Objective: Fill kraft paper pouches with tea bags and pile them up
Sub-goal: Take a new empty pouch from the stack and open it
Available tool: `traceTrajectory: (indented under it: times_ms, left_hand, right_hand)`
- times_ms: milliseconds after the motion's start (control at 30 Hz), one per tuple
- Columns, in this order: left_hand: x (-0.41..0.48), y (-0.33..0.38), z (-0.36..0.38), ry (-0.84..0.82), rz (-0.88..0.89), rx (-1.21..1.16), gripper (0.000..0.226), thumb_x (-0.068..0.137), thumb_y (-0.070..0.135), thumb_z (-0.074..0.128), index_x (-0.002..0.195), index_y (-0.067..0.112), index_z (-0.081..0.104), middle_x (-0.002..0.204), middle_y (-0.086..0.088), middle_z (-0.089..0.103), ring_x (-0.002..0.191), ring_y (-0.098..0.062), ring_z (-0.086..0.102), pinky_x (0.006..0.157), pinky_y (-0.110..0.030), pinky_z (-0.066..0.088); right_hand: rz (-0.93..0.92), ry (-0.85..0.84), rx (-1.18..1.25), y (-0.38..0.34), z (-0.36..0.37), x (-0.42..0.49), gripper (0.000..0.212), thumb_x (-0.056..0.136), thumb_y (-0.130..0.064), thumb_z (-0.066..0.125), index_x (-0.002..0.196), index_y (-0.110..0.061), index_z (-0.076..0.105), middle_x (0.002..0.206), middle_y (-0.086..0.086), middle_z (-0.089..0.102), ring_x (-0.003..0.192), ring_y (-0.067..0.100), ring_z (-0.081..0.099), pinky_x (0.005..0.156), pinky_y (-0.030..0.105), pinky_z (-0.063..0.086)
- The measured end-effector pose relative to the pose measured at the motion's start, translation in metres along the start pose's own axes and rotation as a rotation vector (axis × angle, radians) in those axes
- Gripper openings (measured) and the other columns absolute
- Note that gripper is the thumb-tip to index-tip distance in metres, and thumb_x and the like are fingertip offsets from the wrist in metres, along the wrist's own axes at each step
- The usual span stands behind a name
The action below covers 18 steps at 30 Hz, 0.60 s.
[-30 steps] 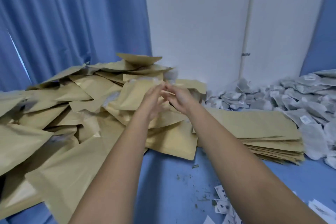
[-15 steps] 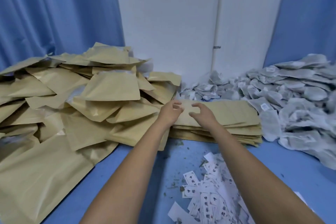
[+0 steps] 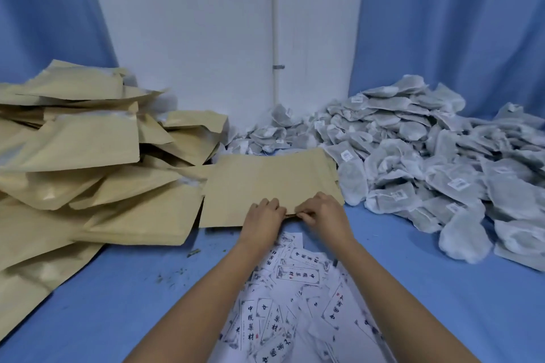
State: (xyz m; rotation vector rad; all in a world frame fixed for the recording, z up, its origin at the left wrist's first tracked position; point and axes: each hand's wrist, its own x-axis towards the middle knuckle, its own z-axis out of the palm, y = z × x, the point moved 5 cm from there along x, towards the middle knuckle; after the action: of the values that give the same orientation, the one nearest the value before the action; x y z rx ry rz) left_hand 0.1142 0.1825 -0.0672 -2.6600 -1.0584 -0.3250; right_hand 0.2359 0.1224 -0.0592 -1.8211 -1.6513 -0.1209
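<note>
A flat stack of empty kraft pouches [image 3: 265,180] lies at the centre, behind my hands. My left hand [image 3: 262,216] and my right hand [image 3: 323,214] meet at the stack's near edge, fingers curled and pinching the edge of the top pouch. A loose heap of filled, bulging kraft pouches [image 3: 88,162] covers the left side. A large mound of grey-white tea bags [image 3: 427,168] with small white tags fills the right side and back.
White printed paper labels [image 3: 292,298] lie scattered on the blue table surface [image 3: 118,289] between my forearms. Tea crumbs speckle the blue near the centre. A white wall [image 3: 191,38] and blue curtains [image 3: 457,23] close off the back.
My view has swung right from the filled heap to the flat stack. Both hands came down from the heap to the stack's near edge and now pinch the top pouch.
</note>
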Motion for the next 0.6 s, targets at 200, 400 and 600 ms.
traceTrajectory:
  times_ms: [200, 400, 600]
  left_hand:
    - [0.011, 0.004, -0.008, 0.045, 0.003, -0.068, 0.027, 0.081, -0.009, 0.050, 0.103, 0.007, 0.055, 0.108, -0.008, 0.050, 0.099, -0.025, 0.048, 0.077, -0.033, 0.041]
    - [0.021, -0.012, -0.023, 0.231, -0.088, -0.266, 0.017, 0.080, -0.012, 0.051, 0.087, 0.003, 0.056, 0.092, -0.012, 0.051, 0.082, -0.025, 0.049, 0.060, -0.037, 0.041]
    - [-0.033, 0.016, -0.047, 0.477, 0.119, -0.252, 0.046, 0.052, -0.019, 0.068, 0.094, -0.002, 0.063, 0.103, -0.015, 0.066, 0.083, -0.027, 0.065, 0.060, -0.030, 0.052]
  right_hand:
    - [0.253, 0.173, 0.244, 0.029, -0.023, -0.008, 0.022, 0.081, -0.011, 0.070, 0.102, -0.007, 0.068, 0.115, 0.005, 0.063, 0.112, 0.018, 0.053, 0.099, 0.034, 0.044]
    - [0.359, 0.312, 0.644, 0.038, -0.036, -0.023, 0.016, 0.088, -0.006, 0.061, 0.102, -0.009, 0.068, 0.108, 0.001, 0.067, 0.097, 0.009, 0.061, 0.091, 0.017, 0.048]
    - [0.733, 0.304, 1.431, 0.050, -0.043, -0.016, 0.017, 0.095, -0.015, 0.051, 0.088, -0.006, 0.063, 0.082, 0.008, 0.062, 0.076, 0.016, 0.059, 0.072, 0.027, 0.050]
